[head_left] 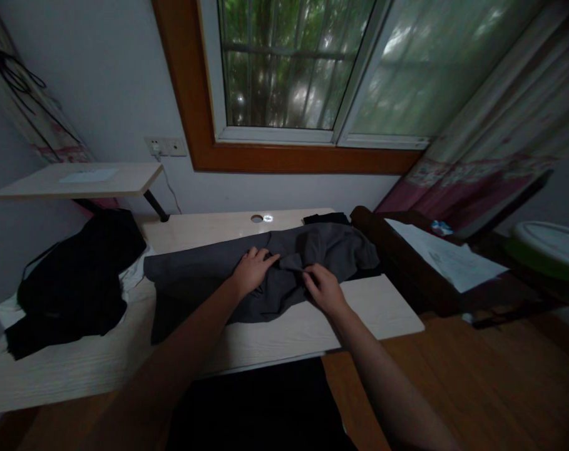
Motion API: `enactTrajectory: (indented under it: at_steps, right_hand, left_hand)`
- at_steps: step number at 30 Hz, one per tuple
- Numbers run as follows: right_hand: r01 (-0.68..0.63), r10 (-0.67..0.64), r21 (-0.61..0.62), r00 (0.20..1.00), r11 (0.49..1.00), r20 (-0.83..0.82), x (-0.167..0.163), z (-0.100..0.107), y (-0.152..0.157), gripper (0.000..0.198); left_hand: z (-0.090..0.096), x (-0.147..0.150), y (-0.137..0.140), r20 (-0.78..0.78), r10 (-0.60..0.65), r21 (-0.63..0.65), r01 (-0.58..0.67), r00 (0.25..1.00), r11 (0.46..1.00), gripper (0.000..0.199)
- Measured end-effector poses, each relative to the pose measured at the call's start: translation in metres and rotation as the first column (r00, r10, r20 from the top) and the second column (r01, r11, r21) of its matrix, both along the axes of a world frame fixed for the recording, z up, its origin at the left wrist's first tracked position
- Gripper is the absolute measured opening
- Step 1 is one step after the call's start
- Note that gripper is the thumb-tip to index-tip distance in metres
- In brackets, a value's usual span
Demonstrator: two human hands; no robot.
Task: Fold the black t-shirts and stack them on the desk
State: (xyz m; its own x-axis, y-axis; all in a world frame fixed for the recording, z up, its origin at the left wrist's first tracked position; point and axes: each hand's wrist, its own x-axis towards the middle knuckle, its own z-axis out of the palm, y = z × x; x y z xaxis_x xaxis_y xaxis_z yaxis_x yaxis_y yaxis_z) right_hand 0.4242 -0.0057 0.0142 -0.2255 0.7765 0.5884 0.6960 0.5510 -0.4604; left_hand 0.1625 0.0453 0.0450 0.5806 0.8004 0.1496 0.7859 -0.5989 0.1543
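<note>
A dark grey garment [209, 263], apparently a pair of trousers, lies lengthwise across the pale wooden table. Its left part is spread fairly flat, while the right part is bunched and creased. My left hand [255, 272] rests on the middle of the cloth with its fingers stretched out. Just to its right, my right hand [325, 288] pinches a raised fold of the garment between thumb and fingers. Black cloth [326, 218] shows from beneath the garment's right end.
Black clothing [77, 275] is heaped on the table [246, 351] at left, over something white. A small raised shelf [124, 178] stands behind it. Beyond the table's right end is dark brown furniture [406, 269] with a white sheet [444, 257] on it. A window [288, 69] is ahead.
</note>
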Motion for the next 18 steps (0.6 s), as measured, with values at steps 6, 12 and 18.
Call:
enactTrajectory:
  at_steps: [6,12,18]
  right_hand:
    - [0.300,-0.303,-0.090,0.809,0.950,-0.503,0.015,-0.015,-0.003,0.021]
    - [0.328,-0.338,-0.147,0.662,0.933,-0.669,0.019,-0.018,-0.005,0.026]
    - [0.557,-0.406,-0.020,0.581,0.831,-0.705,0.037,-0.020,0.005,0.023]
  left_hand:
    - [0.007,0.019,0.023,-0.021,0.136,-0.048,-0.137,0.991,0.989,0.032]
    - [0.018,-0.010,0.052,0.394,0.387,-0.088,-0.385,0.834,0.919,0.017]
    - [0.045,-0.074,0.080,0.857,0.503,-0.507,-0.358,-0.113,0.784,0.011]
